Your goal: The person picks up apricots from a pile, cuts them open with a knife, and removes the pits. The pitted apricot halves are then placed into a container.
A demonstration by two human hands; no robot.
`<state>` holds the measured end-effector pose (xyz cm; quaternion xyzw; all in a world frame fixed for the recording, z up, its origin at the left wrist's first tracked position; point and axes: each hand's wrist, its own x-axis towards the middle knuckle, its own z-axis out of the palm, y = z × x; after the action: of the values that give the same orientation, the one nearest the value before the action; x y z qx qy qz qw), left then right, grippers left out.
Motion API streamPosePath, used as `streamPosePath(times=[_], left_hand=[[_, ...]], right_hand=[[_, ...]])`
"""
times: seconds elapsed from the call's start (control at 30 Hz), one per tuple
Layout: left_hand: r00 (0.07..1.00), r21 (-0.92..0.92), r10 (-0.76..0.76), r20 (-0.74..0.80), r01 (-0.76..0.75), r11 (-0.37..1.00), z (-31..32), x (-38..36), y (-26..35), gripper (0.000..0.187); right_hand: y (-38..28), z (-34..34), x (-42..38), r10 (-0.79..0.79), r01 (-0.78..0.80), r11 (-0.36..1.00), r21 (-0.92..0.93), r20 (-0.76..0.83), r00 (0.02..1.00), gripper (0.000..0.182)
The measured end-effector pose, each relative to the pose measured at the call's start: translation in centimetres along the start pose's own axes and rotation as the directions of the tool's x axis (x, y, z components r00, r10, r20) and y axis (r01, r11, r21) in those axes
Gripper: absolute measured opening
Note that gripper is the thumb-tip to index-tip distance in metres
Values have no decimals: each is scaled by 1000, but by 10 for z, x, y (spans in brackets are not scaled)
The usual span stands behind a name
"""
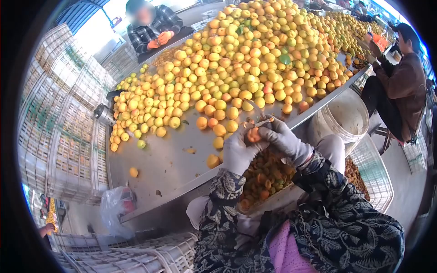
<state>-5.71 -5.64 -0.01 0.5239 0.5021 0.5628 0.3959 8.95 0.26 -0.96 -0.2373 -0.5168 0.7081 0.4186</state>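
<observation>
Both my hands wear light grey gloves and meet at the table's front edge. Between them is an orange fruit (pixel 253 134), gripped by my left hand (pixel 242 148), whose fingers are curled round it. My right hand (pixel 285 140) is closed round a small tool with a thin pale shaft (pixel 264 122), its end close to the fruit. Fingers hide part of both. Below my hands, a container holds many orange-brown fruit pieces (pixel 266 179). Just beyond them, a large heap of yellow-orange fruit (pixel 227 73) covers much of the metal table (pixel 159 170).
Stacked white crates (pixel 68 123) stand at the left, more crates (pixel 132 257) at lower left. A plastic bag (pixel 116 209) hangs by the table corner. White bucket (pixel 348 113) and crate (pixel 373 173) are at right. Co-workers sit across the table (pixel 154 27) and at right (pixel 403 86).
</observation>
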Motion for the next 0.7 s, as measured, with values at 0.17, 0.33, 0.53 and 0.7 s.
streamPosePath(times=[0.17,0.33,0.53,0.7], left_hand=[[998,25,61,1,-61,998,1,-2,-10,48],[994,-332,-93,60,108,937,-4,-4,-4,42],[965,-735,-203,164,257,627,2,-3,-14,31],[965,-723,-241,101,238,649,6,1,-7,28]], right_hand=[[-10,-5,1,165,-160,980,-118,36,986,37],[-31,6,1,296,-288,935,-208,12,955,30],[7,-15,6,326,-350,845,404,129,936,32],[16,-30,11,252,-358,722,592,257,933,31]])
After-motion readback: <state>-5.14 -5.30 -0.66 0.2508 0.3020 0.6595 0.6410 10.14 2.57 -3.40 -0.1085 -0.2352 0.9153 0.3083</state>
